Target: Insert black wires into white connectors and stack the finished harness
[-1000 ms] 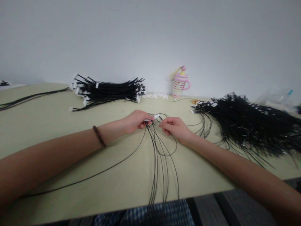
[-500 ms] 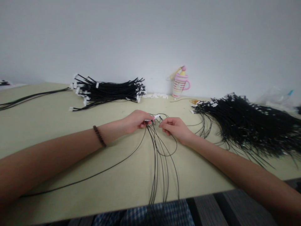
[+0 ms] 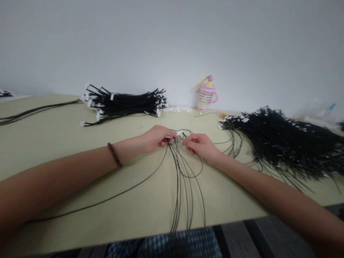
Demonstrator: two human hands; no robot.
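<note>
My left hand (image 3: 159, 138), with a dark beaded bracelet on the wrist, pinches a small white connector (image 3: 179, 133) near the middle of the table. Thin black wires (image 3: 178, 186) run from the connector, some looping to its right and several hanging down over the table's front edge. One longer wire (image 3: 115, 196) curves off to the lower left, under my left forearm. Just right of the connector, the fingers of my right hand (image 3: 198, 145) are pinched together at a thin wire; the fingertips are too small to show exactly how it is gripped.
A bundle of black cables with white connectors (image 3: 126, 103) lies at the back left. A large heap of black wires (image 3: 290, 143) covers the right side. Between them stand a pink striped cup (image 3: 205, 97) and small white pieces (image 3: 181, 109) by the wall.
</note>
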